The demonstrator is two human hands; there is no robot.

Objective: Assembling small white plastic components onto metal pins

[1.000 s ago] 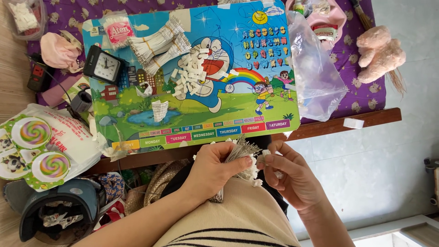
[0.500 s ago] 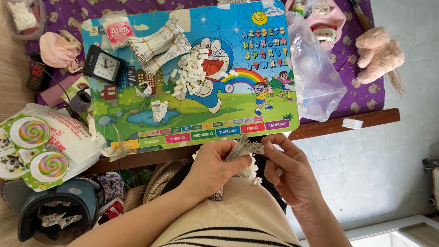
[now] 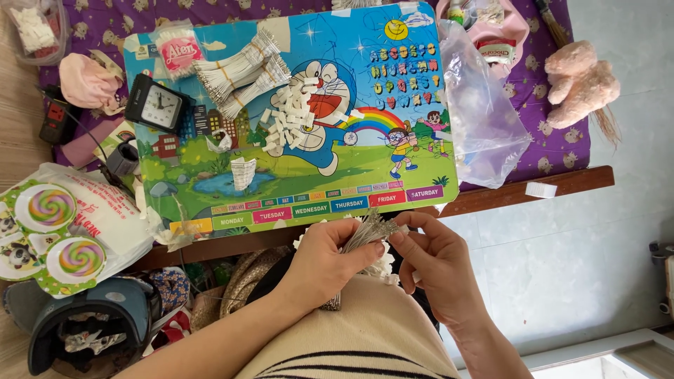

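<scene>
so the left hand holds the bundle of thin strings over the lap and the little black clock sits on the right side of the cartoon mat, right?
Not quite: the clock sits on the left side of the mat, as the head view shows. The left hand does hold the string bundle over the lap.

The scene is seen by one head-worn camera, aimed steeply down. The hands are viewed close at the lower middle; the cartoon mat (image 3: 295,119) is framed beyond.
</scene>
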